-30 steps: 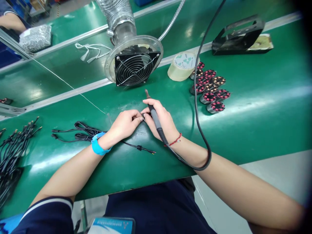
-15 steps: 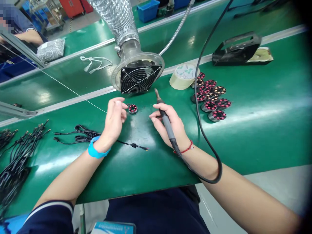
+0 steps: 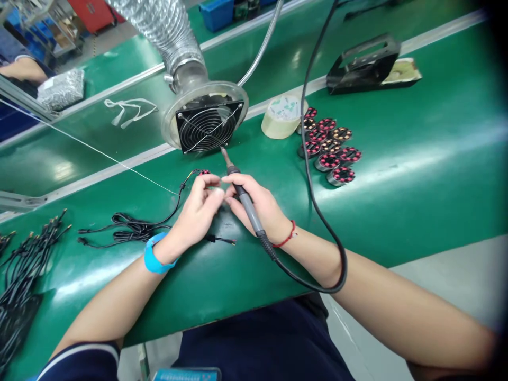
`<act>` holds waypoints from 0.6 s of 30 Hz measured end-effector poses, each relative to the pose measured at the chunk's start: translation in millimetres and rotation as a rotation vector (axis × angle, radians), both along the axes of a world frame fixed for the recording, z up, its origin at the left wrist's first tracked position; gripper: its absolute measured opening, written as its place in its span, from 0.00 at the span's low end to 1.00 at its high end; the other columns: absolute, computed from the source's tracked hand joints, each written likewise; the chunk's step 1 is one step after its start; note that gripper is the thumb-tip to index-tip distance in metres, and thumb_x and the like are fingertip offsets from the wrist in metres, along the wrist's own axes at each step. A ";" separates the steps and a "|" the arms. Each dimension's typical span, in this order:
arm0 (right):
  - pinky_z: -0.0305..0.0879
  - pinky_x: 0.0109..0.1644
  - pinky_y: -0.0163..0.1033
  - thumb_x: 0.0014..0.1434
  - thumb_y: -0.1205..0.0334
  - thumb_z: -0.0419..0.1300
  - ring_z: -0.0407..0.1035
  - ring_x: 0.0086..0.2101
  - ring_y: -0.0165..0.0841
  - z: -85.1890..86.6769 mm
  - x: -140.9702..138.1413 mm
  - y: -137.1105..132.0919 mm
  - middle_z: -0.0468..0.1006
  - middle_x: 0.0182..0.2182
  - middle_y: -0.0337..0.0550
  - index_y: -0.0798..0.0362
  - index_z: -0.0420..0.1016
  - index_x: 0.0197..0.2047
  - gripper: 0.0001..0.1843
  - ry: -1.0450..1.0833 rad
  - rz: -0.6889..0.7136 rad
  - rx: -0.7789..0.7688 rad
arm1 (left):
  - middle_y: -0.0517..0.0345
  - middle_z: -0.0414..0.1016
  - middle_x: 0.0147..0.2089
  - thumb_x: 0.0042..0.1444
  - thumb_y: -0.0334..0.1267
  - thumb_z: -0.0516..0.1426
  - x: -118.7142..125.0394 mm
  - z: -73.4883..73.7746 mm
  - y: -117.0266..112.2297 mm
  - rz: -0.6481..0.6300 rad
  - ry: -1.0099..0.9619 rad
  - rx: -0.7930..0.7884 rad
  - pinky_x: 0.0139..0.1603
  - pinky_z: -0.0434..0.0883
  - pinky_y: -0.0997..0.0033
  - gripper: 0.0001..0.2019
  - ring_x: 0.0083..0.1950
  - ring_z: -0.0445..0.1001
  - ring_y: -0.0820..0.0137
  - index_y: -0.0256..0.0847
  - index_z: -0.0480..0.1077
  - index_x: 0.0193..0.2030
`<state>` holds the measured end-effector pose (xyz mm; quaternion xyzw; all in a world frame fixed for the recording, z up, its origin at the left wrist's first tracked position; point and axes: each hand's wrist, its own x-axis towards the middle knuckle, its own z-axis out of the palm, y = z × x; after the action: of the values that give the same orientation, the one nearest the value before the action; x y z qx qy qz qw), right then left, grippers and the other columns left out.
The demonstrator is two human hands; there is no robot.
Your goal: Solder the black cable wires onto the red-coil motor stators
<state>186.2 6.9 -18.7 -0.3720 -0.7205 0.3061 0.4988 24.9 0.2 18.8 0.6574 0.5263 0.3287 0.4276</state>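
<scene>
My right hand [image 3: 260, 206] is closed round a soldering iron [image 3: 242, 193] whose tip points up toward the fan. My left hand [image 3: 198, 209], with a blue wrist strap [image 3: 153, 259], has its fingers curled against the right hand's fingertips. They pinch a small round coil part [image 3: 203, 172] that is mostly hidden behind the fingers. A thin black wire [image 3: 174, 203] runs from that part down to a coiled black cable [image 3: 127, 225] on the green bench [image 3: 397, 201].
A fume-extraction fan [image 3: 204, 124] on a ribbed hose stands just behind my hands. A tape roll [image 3: 281, 116], several round coil parts [image 3: 329, 145] and a black iron stand [image 3: 363, 66] lie to the right. A bundle of black cables [image 3: 24, 264] lies far left. Another person's arm [image 3: 21, 69] shows top left.
My left hand, open half a second ago beside a coil part lying on the bench, has closed on it. Both hands have come back together.
</scene>
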 end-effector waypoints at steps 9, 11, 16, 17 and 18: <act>0.70 0.51 0.47 0.57 0.69 0.52 0.72 0.41 0.38 7.4 40.5 25.9 0.78 0.38 0.45 0.51 0.68 0.53 0.20 -0.243 -0.321 0.133 | 0.56 0.73 0.33 0.62 0.33 0.51 -11.7 3.0 0.3 -0.198 0.637 0.160 0.38 0.64 0.69 0.07 0.35 0.69 0.68 0.39 0.66 0.32; 0.68 0.54 0.52 0.56 0.67 0.54 0.72 0.44 0.41 3.6 53.4 41.4 0.79 0.41 0.47 0.51 0.69 0.55 0.22 -0.300 -0.396 0.098 | 0.56 0.73 0.32 0.62 0.33 0.51 -10.0 -1.8 -0.8 -0.218 0.609 0.113 0.38 0.63 0.69 0.07 0.35 0.70 0.68 0.39 0.66 0.32; 0.74 0.42 0.45 0.61 0.57 0.56 0.77 0.32 0.35 3.9 69.5 55.0 0.79 0.29 0.39 0.52 0.68 0.57 0.21 -0.141 -0.348 -0.195 | 0.57 0.73 0.31 0.61 0.33 0.52 -6.5 -8.2 -2.3 -0.248 0.539 0.116 0.36 0.63 0.71 0.08 0.33 0.69 0.69 0.39 0.66 0.31; 0.75 0.42 0.45 0.63 0.55 0.55 0.78 0.32 0.35 9.4 70.8 49.7 0.80 0.30 0.40 0.52 0.69 0.56 0.20 -0.115 -0.347 -0.209 | 0.57 0.73 0.31 0.61 0.33 0.52 -6.5 -8.6 -2.4 -0.248 0.532 0.122 0.36 0.64 0.71 0.08 0.33 0.69 0.70 0.39 0.66 0.31; 0.75 0.43 0.45 0.63 0.53 0.55 0.79 0.33 0.35 16.8 72.7 41.9 0.81 0.31 0.41 0.51 0.71 0.55 0.19 -0.109 -0.332 -0.214 | 0.57 0.74 0.31 0.61 0.33 0.52 -6.8 -9.0 -2.5 -0.245 0.529 0.127 0.36 0.64 0.71 0.08 0.33 0.69 0.70 0.39 0.67 0.31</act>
<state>258.9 48.9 -2.0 -0.5523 -0.6386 0.2739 0.4606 18.1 -2.3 9.8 0.8044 0.5144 0.1242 0.2701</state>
